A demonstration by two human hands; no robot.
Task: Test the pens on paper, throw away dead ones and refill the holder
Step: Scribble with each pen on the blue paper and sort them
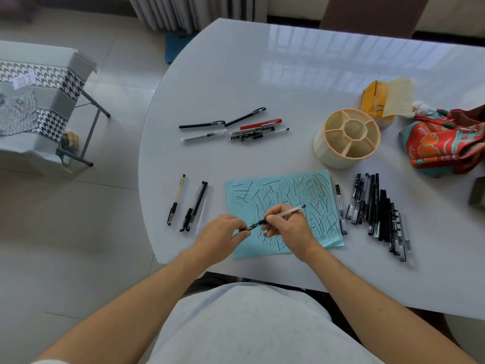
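The tabletop [262, 82] carries a blue sheet of paper [244, 193] close to its near edge, scribbled all over with test strokes. Behind it toward the right stands the holder [319, 145], every compartment empty, and pens lie in three loose groups: a row at the sheet's right [375, 206], a cluster toward the middle [252, 127], a few at the sheet's left [194, 206].

The pen in hand [284, 212] hovers over the paper's near half — a slim, clear-barrelled stick, probably light, rigid and a bit slick, so the dark rubber grip near the tip looks the surest place to hold it.

The right hand [286, 227] curls round the barrel at mid-length, back end pointing up and right. The left hand [223, 232] pinches the tip end between thumb and fingertips — likely its cap. Both forearms reach in from the near edge, wrists low.
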